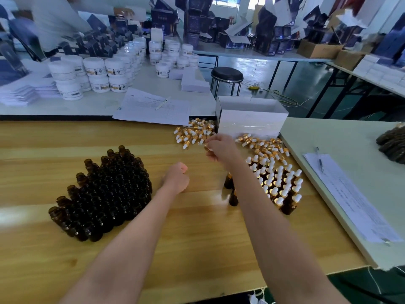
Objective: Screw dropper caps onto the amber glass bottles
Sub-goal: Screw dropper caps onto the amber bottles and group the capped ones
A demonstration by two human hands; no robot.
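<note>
Your right hand (219, 150) pinches a dropper cap (206, 148) from the loose pile (192, 133) at upper centre, meant for the uncapped amber bottles (105, 194) massed at left (capped bottles (280, 185) stand right). Your left hand (176, 176) rests clenched and empty on the wooden table (65, 145), waiting between both groups.

left hand (176, 178) rests on wooden table (131, 249), fingers curled in a fist. right hand (220, 150) pinches a gold dropper cap (206, 148) by the loose cap pile (192, 132). uncapped amber bottles (105, 194) cluster left of the hands, capped bottles (278, 183) right, white box (252, 123) behind the pile.
</note>
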